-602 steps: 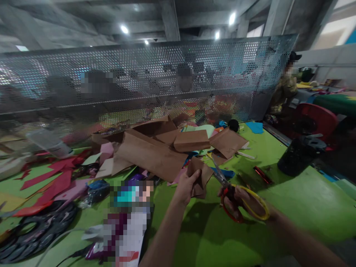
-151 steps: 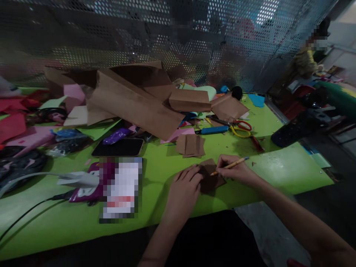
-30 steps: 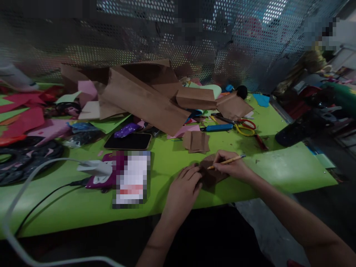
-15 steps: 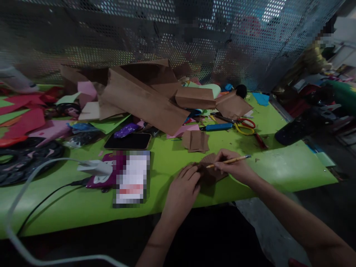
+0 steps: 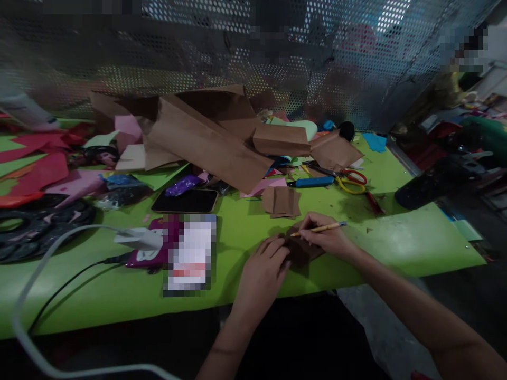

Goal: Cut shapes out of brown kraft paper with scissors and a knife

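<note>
My right hand [image 5: 325, 236] grips a yellowish pencil [image 5: 321, 228], its tip low over a piece of brown paper [image 5: 304, 250] near the table's front edge. On the left side of that paper lies my left hand [image 5: 266, 264], palm down, its fingers bent and close together; whether they pinch the paper is hidden. Just beyond my hands sit small folded brown pieces [image 5: 281, 201]. A blue cutter [image 5: 315, 182] and scissors with red and yellow handles [image 5: 351, 181] lie farther back.
Large brown paper sheets [image 5: 209, 140] and coloured scraps cover the back of the green table [image 5: 119, 301]. To the left are a black phone [image 5: 185, 201], a lit phone [image 5: 190, 253], a power strip [image 5: 146, 257] and cables. A dark bottle [image 5: 420, 187] is at right.
The pencil and my right hand have shifted slightly left, closer to my left hand. The whole view has moved a little, so the table's things appear slightly farther right.
</note>
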### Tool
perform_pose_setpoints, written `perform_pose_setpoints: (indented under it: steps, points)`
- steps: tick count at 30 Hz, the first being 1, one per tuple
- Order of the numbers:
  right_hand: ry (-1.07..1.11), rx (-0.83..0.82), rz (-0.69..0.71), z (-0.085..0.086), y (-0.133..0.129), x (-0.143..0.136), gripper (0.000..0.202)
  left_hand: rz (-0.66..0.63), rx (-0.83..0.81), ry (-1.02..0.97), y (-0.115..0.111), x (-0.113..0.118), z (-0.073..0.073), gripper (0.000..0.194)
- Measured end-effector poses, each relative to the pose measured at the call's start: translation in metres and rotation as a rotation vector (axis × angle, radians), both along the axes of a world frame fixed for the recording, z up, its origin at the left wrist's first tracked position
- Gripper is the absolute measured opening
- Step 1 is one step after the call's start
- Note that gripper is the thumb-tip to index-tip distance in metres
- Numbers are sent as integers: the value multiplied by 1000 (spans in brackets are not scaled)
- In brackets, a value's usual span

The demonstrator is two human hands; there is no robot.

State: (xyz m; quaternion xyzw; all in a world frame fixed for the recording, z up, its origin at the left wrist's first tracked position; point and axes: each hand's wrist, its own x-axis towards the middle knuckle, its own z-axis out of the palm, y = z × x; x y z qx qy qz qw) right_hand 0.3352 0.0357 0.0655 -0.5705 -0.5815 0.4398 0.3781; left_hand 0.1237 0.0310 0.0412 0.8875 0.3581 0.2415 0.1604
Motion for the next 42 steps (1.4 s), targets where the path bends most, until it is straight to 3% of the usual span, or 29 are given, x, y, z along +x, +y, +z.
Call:
perform_pose_setpoints:
  steps: [4,8,12,18,22,26,34,42]
  points:
    - [-28,-72,51,10,-16,2,9,-11,-42,-4,0,0,2,33]
    - [-120,-68,126,20,-34,8,5,1,-61,-24,0,0,4,26]
    - [-80,-99,123,26,-37,10,7,-1,-69,-18,0,0,4,27]
    - [158,-84,-6,10,-19,2,20,3,93,-5,-4,-1,1,27]
    - [112,-5,-20,-2,-13,1,22,42,214,-32,-9,-1,0,16]
    - [57,62,29,-5,-10,2,19,13,269,-64,-11,-1,-2,16]
    - [5,129,66,-5,-6,-3,13,-1,208,-66,-12,-1,2,13]
    - [-66,-50,101,10,-24,2,6,-15,158,-79,-10,-2,3,25]
